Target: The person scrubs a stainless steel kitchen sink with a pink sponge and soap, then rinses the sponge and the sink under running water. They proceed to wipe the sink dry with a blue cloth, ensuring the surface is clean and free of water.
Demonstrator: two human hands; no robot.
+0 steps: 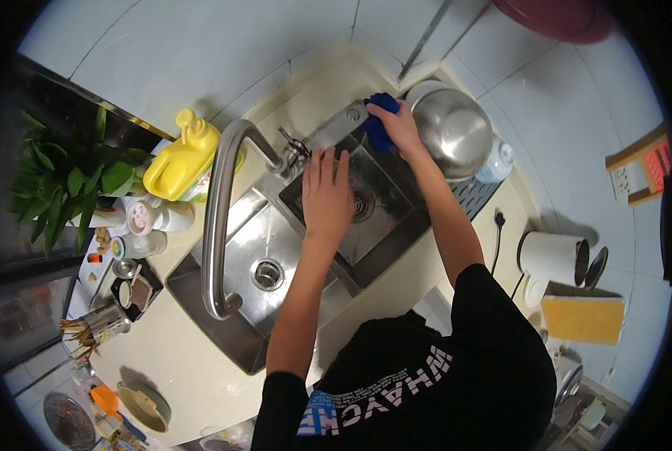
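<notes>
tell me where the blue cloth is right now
In the head view, the blue cloth is under the right hand, pressed on the far rim of the sink, just left of the steel bowl.

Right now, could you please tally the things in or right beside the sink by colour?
Blue: 1, the cloth under the right hand at the sink rim.
Yellow: 1, the pump bottle.
Silver: 2, the faucet and the metal bowl.
Total: 4.
The left hand holds nothing.
</notes>
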